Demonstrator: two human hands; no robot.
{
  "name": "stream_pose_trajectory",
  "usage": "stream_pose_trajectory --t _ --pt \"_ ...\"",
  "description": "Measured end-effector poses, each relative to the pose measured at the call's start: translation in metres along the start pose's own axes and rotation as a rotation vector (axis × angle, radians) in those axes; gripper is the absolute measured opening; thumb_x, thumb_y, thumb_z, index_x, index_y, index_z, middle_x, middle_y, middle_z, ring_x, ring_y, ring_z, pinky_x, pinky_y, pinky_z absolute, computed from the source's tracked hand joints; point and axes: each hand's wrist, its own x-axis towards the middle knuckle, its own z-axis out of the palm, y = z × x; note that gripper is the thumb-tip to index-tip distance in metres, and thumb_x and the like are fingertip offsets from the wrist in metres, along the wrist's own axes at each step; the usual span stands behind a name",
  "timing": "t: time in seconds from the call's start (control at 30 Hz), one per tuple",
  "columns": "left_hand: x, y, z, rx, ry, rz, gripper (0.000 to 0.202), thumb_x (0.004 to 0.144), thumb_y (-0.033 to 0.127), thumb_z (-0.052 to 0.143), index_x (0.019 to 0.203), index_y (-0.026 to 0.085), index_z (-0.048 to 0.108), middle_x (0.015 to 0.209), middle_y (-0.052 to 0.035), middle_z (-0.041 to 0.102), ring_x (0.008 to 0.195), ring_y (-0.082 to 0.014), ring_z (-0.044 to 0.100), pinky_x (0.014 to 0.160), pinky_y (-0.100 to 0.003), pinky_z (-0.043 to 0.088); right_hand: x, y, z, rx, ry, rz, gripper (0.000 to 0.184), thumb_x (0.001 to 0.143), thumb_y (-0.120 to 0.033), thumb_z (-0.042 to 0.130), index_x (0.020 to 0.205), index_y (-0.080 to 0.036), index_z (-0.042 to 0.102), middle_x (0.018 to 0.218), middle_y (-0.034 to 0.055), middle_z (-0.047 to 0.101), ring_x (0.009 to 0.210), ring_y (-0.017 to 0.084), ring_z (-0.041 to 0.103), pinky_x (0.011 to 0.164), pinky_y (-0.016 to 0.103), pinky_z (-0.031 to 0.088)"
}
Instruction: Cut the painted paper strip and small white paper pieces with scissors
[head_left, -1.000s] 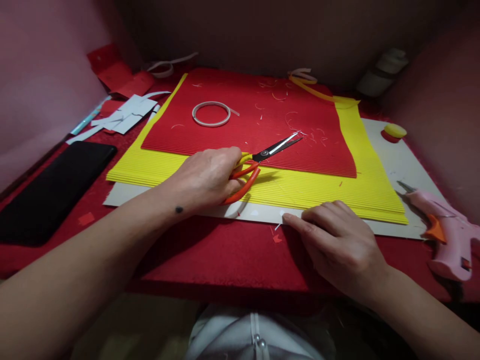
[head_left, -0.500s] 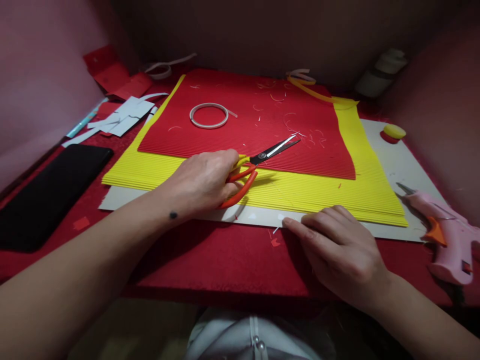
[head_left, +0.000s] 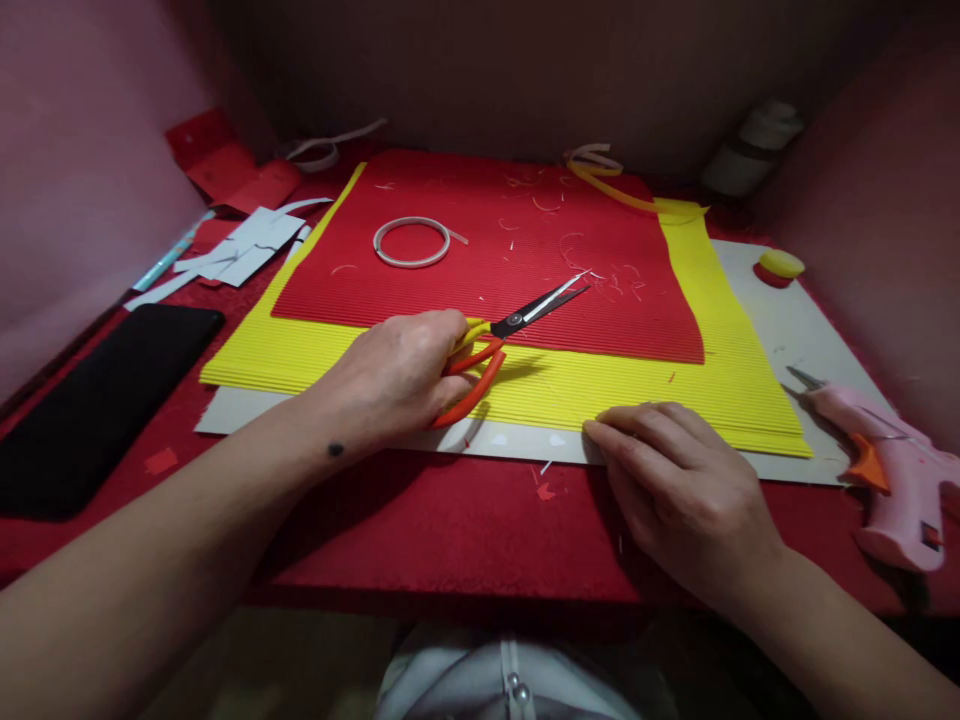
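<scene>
My left hand [head_left: 397,375] is closed round the orange and yellow handles of a pair of scissors [head_left: 510,335]. Their blades are shut and point up to the right over the red corrugated sheet [head_left: 487,250]. That sheet lies on a larger yellow corrugated sheet [head_left: 637,385], which rests on a grey board [head_left: 795,330]. My right hand [head_left: 682,490] lies palm down at the board's near edge, fingers curled and fingertips touching the edge by the yellow sheet. Two small white paper bits [head_left: 556,440] sit on the board just left of those fingertips.
A thin tape ring [head_left: 411,242] lies on the red sheet. A pink glue gun [head_left: 885,460] lies at the right, a black phone [head_left: 97,395] at the left. White paper offcuts [head_left: 240,240], red paper scraps [head_left: 225,160] and a yellow-red round piece [head_left: 780,266] lie around.
The view has shifted slightly. My right hand has slid a little to the right along the board's edge. My left hand still grips the scissors in the same place.
</scene>
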Motion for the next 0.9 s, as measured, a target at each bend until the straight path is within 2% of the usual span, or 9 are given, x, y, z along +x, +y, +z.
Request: stream_pose_trajectory --t 0.23,0.37,0.5,0.7,0.8,0.9 --pt "-0.006 -0.009 -0.012 0.121 0.131 -0.053 0.021 0.079 0.041 0.048 0.081 0.021 0.049 0.076 -0.0052 0.06 0.067 -0.0168 0.053 0.053 -0.027 0.031 0.0 0.0 0.001 -0.004 -0.024 0.011 0.022 0.081 -0.005 0.049 0.095 -0.013 0.064 0.09 0.0126 0.064 0.082 0.022 0.056 0.071 0.038 0.048" --pt "-0.007 -0.017 -0.018 0.217 0.12 -0.075 0.02 0.08 0.04 0.046 0.082 0.02 0.049 0.082 -0.0082 0.059 0.07 -0.0188 0.053 0.053 -0.029 0.031 0.0 0.001 0.003 -0.007 -0.015 0.019 0.021 0.08 -0.005 0.052 0.096 -0.01 0.064 0.091 0.0136 0.064 0.084 0.022 0.054 0.074 0.039 0.048" --pt "-0.006 -0.021 -0.016 0.209 0.112 -0.108 0.024 0.08 0.043 0.045 0.086 0.021 0.053 0.085 -0.0083 0.057 0.075 -0.0207 0.055 0.059 -0.03 0.036 -0.001 0.001 0.003 -0.006 -0.008 0.024 0.021 0.08 -0.006 0.053 0.097 -0.011 0.064 0.091 0.013 0.064 0.084 0.023 0.054 0.075 0.039 0.047" --pt "-0.003 -0.023 -0.012 0.265 0.016 -0.065 0.042 0.081 0.053 0.04 0.089 0.017 0.059 0.09 -0.0096 0.056 0.076 -0.0194 0.054 0.061 -0.029 0.038 -0.002 0.001 0.004 0.019 -0.013 0.041 0.023 0.08 -0.007 0.052 0.099 -0.013 0.064 0.093 0.0127 0.064 0.085 0.023 0.054 0.076 0.039 0.047" --pt "-0.002 -0.024 -0.012 0.274 0.012 -0.03 0.041 0.081 0.052 0.04 0.089 0.017 0.06 0.089 -0.0104 0.057 0.083 -0.0218 0.053 0.065 -0.03 0.039 -0.001 0.002 0.004 0.03 -0.009 0.045 0.023 0.08 -0.008 0.052 0.099 -0.014 0.064 0.093 0.0124 0.064 0.085 0.023 0.055 0.076 0.039 0.047" --pt "-0.002 -0.025 -0.012 0.26 0.016 -0.008 0.038 0.082 0.05 0.041 0.09 0.017 0.058 0.09 -0.0111 0.058 0.083 -0.0219 0.053 0.065 -0.029 0.039 -0.002 0.003 0.004 0.044 0.0 0.046 0.023 0.081 -0.008 0.052 0.1 -0.014 0.063 0.093 0.0117 0.063 0.085 0.023 0.054 0.075 0.04 0.046"
